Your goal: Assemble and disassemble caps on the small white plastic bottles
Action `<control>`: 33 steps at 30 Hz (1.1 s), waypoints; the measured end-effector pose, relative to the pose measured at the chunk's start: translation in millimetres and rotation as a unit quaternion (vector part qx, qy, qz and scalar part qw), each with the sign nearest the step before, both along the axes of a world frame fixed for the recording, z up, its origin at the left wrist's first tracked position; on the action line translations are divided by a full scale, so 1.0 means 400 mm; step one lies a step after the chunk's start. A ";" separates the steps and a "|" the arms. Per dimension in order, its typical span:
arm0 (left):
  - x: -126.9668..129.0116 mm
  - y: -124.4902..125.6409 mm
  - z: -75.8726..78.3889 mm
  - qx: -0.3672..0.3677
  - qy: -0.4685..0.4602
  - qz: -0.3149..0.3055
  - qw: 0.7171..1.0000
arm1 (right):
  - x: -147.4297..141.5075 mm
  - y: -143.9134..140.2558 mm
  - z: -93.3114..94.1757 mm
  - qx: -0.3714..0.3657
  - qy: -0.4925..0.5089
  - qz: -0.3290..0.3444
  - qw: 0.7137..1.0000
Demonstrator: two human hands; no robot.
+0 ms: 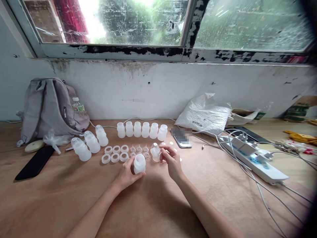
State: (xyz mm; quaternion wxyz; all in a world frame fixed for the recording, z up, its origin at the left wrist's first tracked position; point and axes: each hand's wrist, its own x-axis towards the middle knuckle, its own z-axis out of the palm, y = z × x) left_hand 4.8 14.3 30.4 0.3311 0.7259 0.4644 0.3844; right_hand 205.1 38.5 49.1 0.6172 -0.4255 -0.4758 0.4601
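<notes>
My left hand [127, 174] is wrapped round a frosted baby bottle body [139, 164], upright with its open mouth up. My right hand [171, 161] has its fingers drawn together beside a clear dome cap [155, 151]; whatever is between the fingertips is hidden. Small white discs [171, 143] lie around that hand. Just beyond my left hand are rows of white screw rings [115, 157] and clear bottle teats [139, 148]. Farther back stands a row of open bottle bodies [137, 129]. To the left, assembled baby bottles [91, 141] stand in a slanting line.
On the left are a grey backpack [47, 105], a black phone-like slab [34, 162] and a crumpled clear bag [55, 140]. On the right lie a phone [182, 138], a white plastic parcel [204, 114] and a power strip [257, 165] with tangled cables. A wall closes off the back.
</notes>
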 end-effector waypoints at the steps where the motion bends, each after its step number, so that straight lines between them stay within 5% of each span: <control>1: -0.002 -0.002 0.011 0.021 0.004 0.002 1.000 | -0.001 -0.001 0.000 -0.002 -0.006 0.000 1.000; 6: -0.004 0.001 0.097 0.079 0.039 -0.007 0.996 | -0.007 -0.006 -0.004 0.006 -0.025 -0.011 1.000; 13: -0.040 0.056 0.214 0.075 0.201 -0.067 0.974 | -0.014 -0.024 0.005 0.029 -0.040 -0.006 0.999; 21: -0.170 0.225 0.370 0.101 0.425 0.101 0.894 | -0.027 -0.043 0.003 0.052 -0.136 0.011 0.989; 26: -0.206 0.331 0.361 0.008 0.531 0.137 0.836 | -0.045 -0.049 -0.014 0.092 -0.247 0.039 0.964; 33: -0.204 0.400 0.301 -0.060 0.549 0.174 0.815 | -0.076 -0.063 -0.060 0.179 -0.410 0.121 0.886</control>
